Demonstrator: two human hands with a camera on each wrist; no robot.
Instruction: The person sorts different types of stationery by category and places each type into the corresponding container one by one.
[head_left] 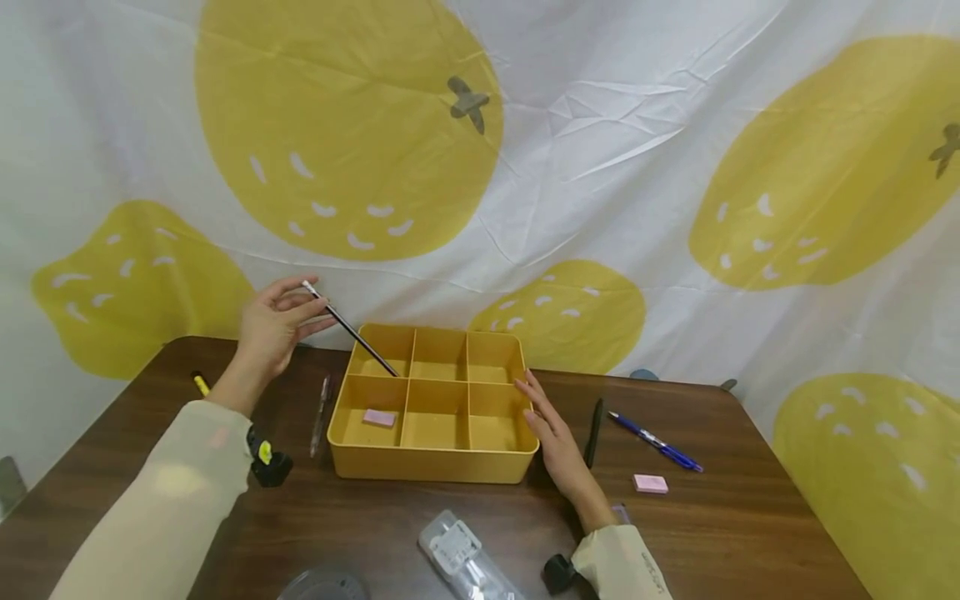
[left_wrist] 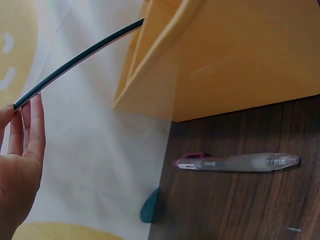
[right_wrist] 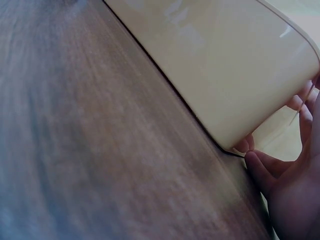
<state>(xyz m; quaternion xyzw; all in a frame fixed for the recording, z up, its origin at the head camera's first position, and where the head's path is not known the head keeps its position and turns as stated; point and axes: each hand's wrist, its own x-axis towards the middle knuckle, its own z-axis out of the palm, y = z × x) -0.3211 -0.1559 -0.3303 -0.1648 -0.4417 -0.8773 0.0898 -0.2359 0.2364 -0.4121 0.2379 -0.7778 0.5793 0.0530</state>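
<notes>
My left hand [head_left: 273,329] pinches a dark pencil [head_left: 352,331] near its white end. The pencil slants down to the right, its lower end inside the back left compartment of a yellow divided box [head_left: 427,467]; whether it touches the bottom I cannot tell. In the left wrist view the pencil [left_wrist: 80,57] runs from the fingertips over the box's rim. My right hand [head_left: 558,442] rests against the box's right side with fingers extended. A pink eraser [head_left: 379,418] lies in the front left compartment.
Left of the box lie a clear pen [head_left: 320,417] and a yellow-and-black pen [head_left: 200,383]. On the right are a black pen [head_left: 594,433], a blue pen [head_left: 656,442] and another pink eraser [head_left: 650,483]. Clear plastic packaging [head_left: 465,554] lies in front. A lemon-print cloth [head_left: 585,208] hangs behind.
</notes>
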